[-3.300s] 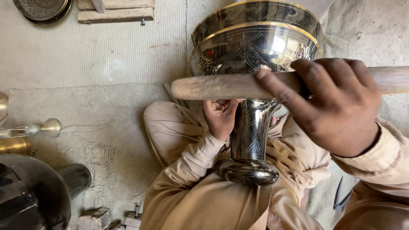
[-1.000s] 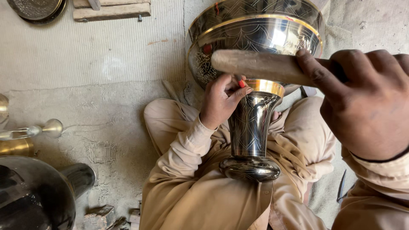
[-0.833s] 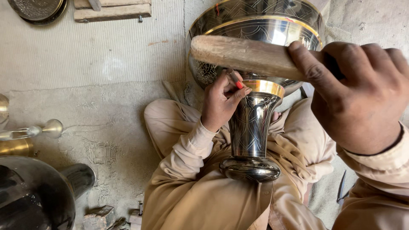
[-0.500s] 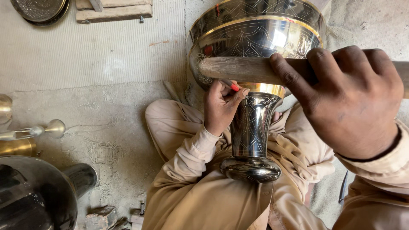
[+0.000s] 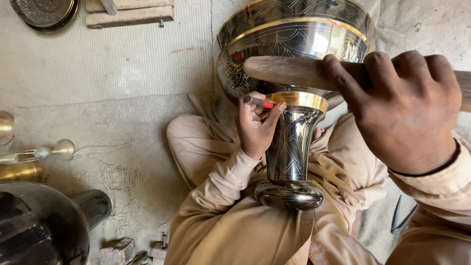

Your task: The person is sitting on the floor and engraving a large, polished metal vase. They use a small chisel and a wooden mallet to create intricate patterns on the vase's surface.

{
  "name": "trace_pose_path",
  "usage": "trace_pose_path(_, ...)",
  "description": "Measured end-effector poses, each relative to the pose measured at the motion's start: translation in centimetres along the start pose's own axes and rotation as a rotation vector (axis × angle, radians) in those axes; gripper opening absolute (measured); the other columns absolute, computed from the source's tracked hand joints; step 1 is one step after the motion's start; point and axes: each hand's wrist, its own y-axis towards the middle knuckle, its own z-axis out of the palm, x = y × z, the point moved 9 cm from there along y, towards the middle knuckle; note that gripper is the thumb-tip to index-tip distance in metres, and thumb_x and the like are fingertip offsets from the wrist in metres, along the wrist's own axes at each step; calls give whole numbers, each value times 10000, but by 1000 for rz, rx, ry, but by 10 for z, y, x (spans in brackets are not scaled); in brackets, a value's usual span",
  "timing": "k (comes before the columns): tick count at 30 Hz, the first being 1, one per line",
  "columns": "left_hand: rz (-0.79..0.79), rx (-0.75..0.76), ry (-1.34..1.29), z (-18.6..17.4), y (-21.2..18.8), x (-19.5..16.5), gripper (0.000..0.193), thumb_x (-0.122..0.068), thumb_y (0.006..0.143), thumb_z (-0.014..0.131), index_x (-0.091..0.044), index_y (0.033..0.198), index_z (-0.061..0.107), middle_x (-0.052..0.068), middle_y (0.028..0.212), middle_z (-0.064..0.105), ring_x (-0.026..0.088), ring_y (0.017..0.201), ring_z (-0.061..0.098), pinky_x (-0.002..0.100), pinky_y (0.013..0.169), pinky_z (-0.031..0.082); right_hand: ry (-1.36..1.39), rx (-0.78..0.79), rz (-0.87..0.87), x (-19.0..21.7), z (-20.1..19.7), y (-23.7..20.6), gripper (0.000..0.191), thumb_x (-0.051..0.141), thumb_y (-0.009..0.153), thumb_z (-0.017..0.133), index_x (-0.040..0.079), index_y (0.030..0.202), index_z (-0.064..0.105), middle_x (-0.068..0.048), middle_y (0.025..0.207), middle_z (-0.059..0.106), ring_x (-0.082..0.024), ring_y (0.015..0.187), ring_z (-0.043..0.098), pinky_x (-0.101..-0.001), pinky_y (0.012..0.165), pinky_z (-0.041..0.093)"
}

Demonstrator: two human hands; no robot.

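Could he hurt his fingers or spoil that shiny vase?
Maybe. The left hand pinches a small red-tipped tool against the vase, and the wooden stick in the right hand is poised close above those fingers, so a missed blow might hit them. A slip could scratch the polished metal. The vase only rests on his lap, so it might tip.

A metalworker's floor workshop: engraved vase [image 5: 293, 98], brass pieces [image 5: 19, 169] and a metal plate [image 5: 44, 12] on the concrete floor [image 5: 122, 64].

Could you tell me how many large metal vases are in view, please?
2: one engraved vase stands on the person's lap by the left hand; another vase lies at the bottom left, partly cut off. Others may be hidden.
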Motion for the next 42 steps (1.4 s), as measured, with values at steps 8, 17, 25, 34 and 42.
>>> trace_pose_path(8,-5,24,-80,1,0,2,357,-76,1017,723,-9,1256,466,108,1111,682,169,1037,725,284,907,642,158,-77,-93,-1,-25,3,395,311,981,689,340,1374,719,49,927,664,-119,761,601,-272,666,441)
trace_pose_path(17,-7,225,93,10,19,-5,201,-101,1000,733,5,1064,574,125,1030,752,187,992,776,313,888,662,226,-56,-4,-8,-14,-9,381,208,956,730,225,1334,772,-19,977,700,-131,762,590,-269,695,476)
trace_pose_path(25,86,572,288,43,48,-22,333,-72,941,762,-41,1246,632,81,1045,771,184,927,794,296,821,686,808,-40,460,-24,24,-74,397,-187,1088,718,-3,1438,672,-225,1162,633,-286,911,660,-346,735,534)
trace_pose_path(34,260,883,426,73,61,-31,558,-106,863,833,-102,1371,602,152,1180,750,251,994,774,352,902,630,906,-154,721,-6,55,-148,516,-235,931,623,-22,1399,671,-217,1159,645,-308,941,690,-329,806,548)
trace_pose_path(42,241,1201,513,107,54,-26,534,-180,875,826,-187,1374,637,104,1057,776,250,961,780,372,900,616,839,-228,872,37,91,-214,578,-231,871,666,-45,1418,682,-187,1047,660,-249,865,637,-347,759,518)
